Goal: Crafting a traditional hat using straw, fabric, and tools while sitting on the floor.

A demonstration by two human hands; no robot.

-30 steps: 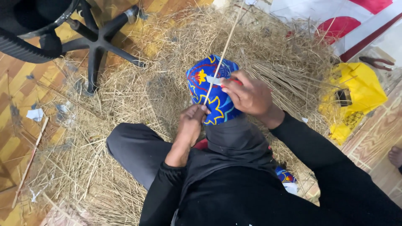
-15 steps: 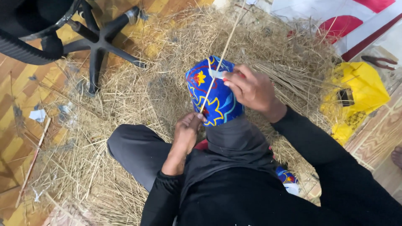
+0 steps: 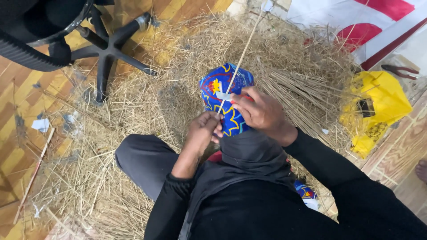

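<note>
A blue cloth bundle (image 3: 223, 95) with red and yellow patterns stands upright between my knees, above a heap of straw. A long thin straw stick (image 3: 242, 55) slants up from it toward the top of the view. My left hand (image 3: 202, 131) pinches the lower end of the stick at the bundle's near side. My right hand (image 3: 260, 111) grips the bundle's right side, fingers beside a small white strip (image 3: 222, 95) on the cloth. My black sleeves and dark lap fill the lower part of the view.
Loose straw (image 3: 147, 102) covers the wooden floor around me. A black office chair base (image 3: 106, 49) stands at the upper left. A yellow bag (image 3: 378, 106) lies at the right, near a red and white sheet (image 3: 356, 22). Someone's bare toes (image 3: 421, 171) show at the right edge.
My left hand has risen from beside my knee to the bundle and taken the stick's lower end. My right hand stays on the bundle, which has shifted slightly.
</note>
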